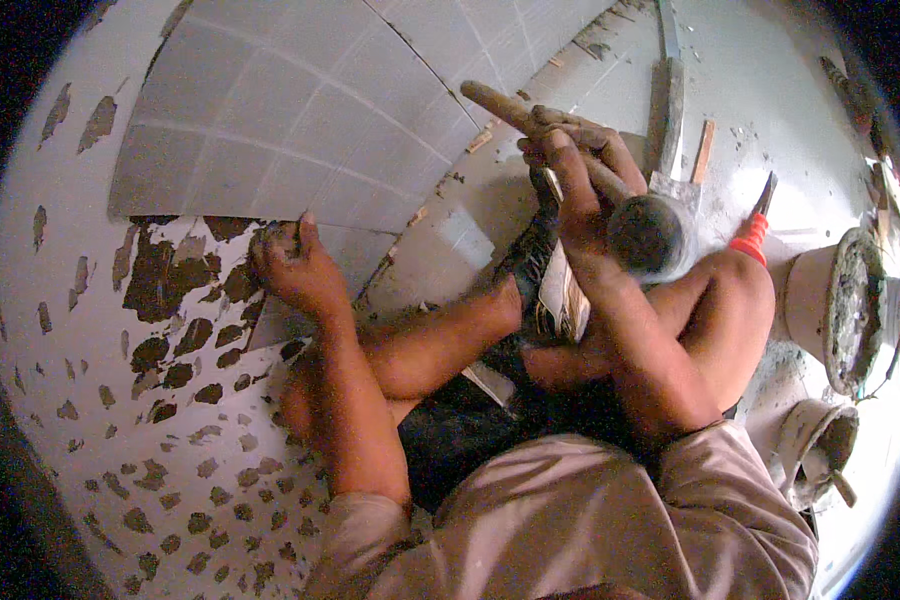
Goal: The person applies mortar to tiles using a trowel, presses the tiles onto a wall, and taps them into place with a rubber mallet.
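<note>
My right hand (595, 165) is wrapped round the wooden handle (495, 103) of a mallet, raised over my lower leg. The mallet's dark round head (652, 235) hangs beside my wrist. At the lower edge of a large grey wall tile (300, 120) with pale grid lines, my left hand (295, 262) is closed, its fingers curled and the thumb up against the edge. Whatever its fingers pinch, if anything, is hidden. Below that edge, another grey tile (365, 245) partly shows behind the hand. Dark adhesive patches (170, 275) cover the pale wall beside it.
Small wooden wedges (481, 136) line the foot of the tiles. A long metal straightedge (667, 110) lies on the floor ahead. A pointed tool with an orange handle (750, 240) is by my right knee. Two mortar-smeared buckets (808, 300) (798, 440) stand at the right.
</note>
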A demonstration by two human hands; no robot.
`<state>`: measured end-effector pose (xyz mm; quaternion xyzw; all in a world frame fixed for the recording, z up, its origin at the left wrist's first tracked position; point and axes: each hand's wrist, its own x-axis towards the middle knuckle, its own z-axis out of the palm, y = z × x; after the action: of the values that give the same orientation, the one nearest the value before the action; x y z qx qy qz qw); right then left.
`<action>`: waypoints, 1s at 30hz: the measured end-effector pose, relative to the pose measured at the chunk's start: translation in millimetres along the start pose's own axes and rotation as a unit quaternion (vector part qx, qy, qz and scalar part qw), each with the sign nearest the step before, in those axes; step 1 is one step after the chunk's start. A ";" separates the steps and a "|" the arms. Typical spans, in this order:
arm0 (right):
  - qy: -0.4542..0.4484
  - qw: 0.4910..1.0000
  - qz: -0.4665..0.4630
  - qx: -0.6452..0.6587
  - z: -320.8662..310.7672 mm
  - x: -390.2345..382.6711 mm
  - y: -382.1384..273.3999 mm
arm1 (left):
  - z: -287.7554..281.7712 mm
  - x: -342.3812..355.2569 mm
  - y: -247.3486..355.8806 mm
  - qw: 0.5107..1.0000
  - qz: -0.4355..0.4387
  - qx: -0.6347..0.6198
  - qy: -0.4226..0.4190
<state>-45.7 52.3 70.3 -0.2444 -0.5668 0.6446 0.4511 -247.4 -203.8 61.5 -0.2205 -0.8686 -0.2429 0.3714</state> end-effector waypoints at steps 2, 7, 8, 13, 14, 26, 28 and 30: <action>0.003 1.000 0.004 0.027 -13.9 -0.5 16.6 | 2.4 -0.9 12.0 0.999 -0.007 0.034 -0.024; -0.036 0.992 0.111 0.037 4.7 -40.2 70.8 | 3.5 -1.8 18.7 0.989 -0.137 -0.053 -0.024; -0.057 0.989 0.126 0.050 12.0 -45.5 75.3 | 7.0 -1.3 7.9 0.989 -0.135 -0.053 -0.027; -0.038 0.973 0.158 0.162 26.5 -66.2 72.6 | 7.7 -1.6 0.4 0.999 -0.029 0.040 -0.016; -0.033 0.947 0.183 0.261 28.1 -65.7 71.3 | 6.1 -0.9 5.6 0.998 -0.024 0.058 -0.028; -0.119 0.983 0.139 -0.013 29.6 -65.5 77.1 | -11.8 -1.1 -12.2 0.994 0.079 0.077 -0.022; -0.088 0.981 0.032 -0.171 3.5 -46.0 59.0 | -22.5 -3.6 -15.0 0.984 -0.127 0.009 -0.121; 0.000 0.957 -0.065 -0.283 -23.2 -18.2 34.4 | -34.3 -1.9 -7.1 0.985 -0.116 -0.017 -0.128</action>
<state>-28.4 50.2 28.4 -0.3240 -0.7408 0.4273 0.4046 -231.8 -229.9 79.1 -0.1533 -0.9244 -0.2690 0.2226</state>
